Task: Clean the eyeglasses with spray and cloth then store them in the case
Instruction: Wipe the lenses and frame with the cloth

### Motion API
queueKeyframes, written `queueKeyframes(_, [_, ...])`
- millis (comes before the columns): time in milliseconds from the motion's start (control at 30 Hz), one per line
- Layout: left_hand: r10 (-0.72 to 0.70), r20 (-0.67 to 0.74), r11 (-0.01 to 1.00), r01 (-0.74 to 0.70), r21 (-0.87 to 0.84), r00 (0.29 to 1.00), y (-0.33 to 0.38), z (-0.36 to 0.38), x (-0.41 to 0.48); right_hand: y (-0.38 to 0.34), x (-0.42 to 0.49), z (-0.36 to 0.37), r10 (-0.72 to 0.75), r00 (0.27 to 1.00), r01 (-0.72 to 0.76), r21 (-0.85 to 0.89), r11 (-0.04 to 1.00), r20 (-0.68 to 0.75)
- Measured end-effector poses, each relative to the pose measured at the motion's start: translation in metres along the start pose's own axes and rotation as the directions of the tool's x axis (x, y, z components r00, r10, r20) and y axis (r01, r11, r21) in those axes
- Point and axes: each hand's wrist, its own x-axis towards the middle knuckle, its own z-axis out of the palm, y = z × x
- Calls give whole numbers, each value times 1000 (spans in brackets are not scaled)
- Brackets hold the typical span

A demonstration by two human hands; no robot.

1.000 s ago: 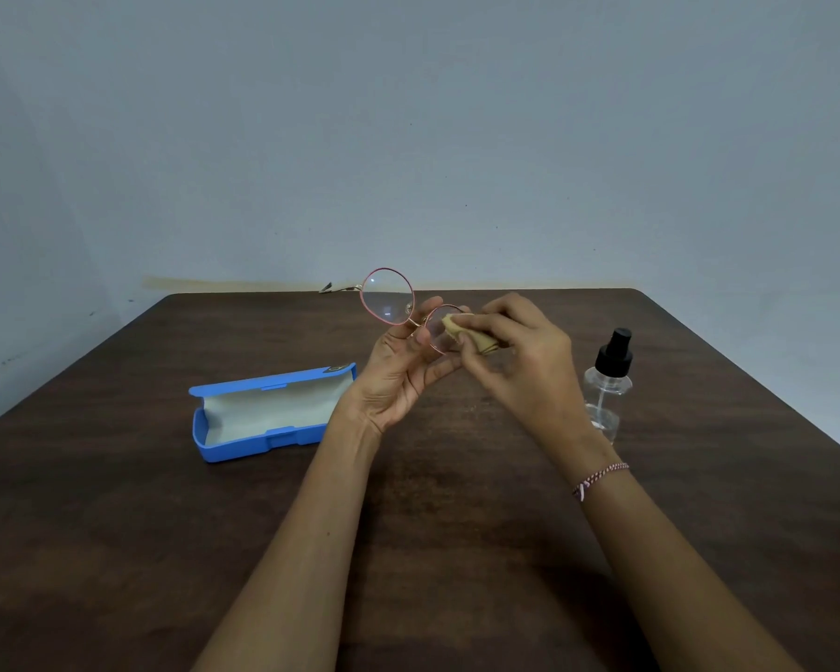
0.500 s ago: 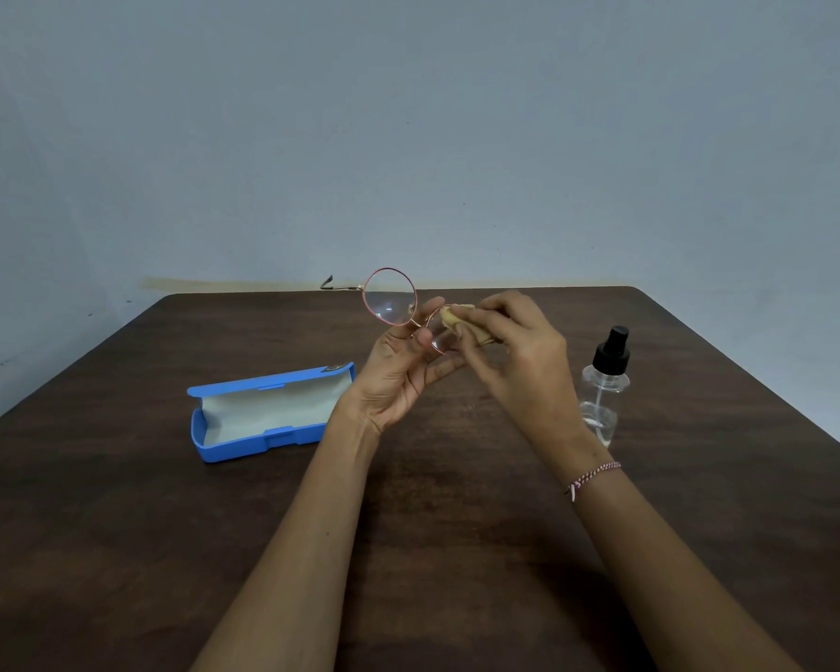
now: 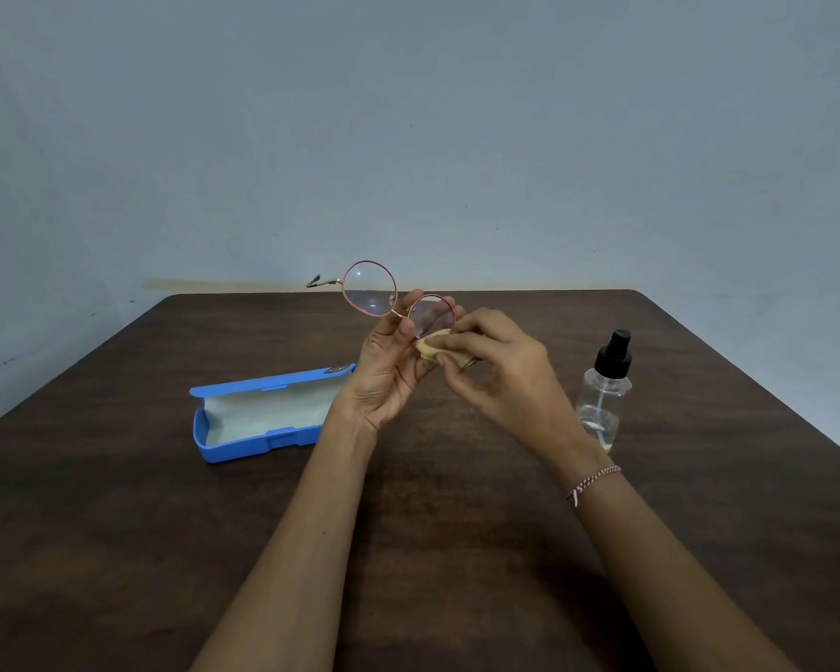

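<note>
Wiping step: my left hand [image 3: 390, 375] pinches the glasses [image 3: 398, 303], right hand [image 3: 498, 368] grips the cloth [image 3: 432, 349], seemingly at the lens edge. Next: case [image 3: 263, 414].

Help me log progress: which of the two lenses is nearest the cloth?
The lower lens, on the image's right: the cloth pinched by the right hand meets its bottom rim. The other lens sits higher, uncovered.

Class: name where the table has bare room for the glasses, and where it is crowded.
Bare: the near-left table before the case, and its right edge past the bottle. Crowded: between case and bottle, under left hand and right hand.
</note>
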Motion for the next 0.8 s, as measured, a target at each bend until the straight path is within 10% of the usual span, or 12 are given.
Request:
queueKeyframes(467, [10,3,1000,-10,15,1000,0,1,-1,7,0,-7,98,994,-98,2,995,-57])
queueKeyframes(800, [23,2,1000,-23,16,1000,0,0,0,2,1,-7,84,963,-142,219,965,255])
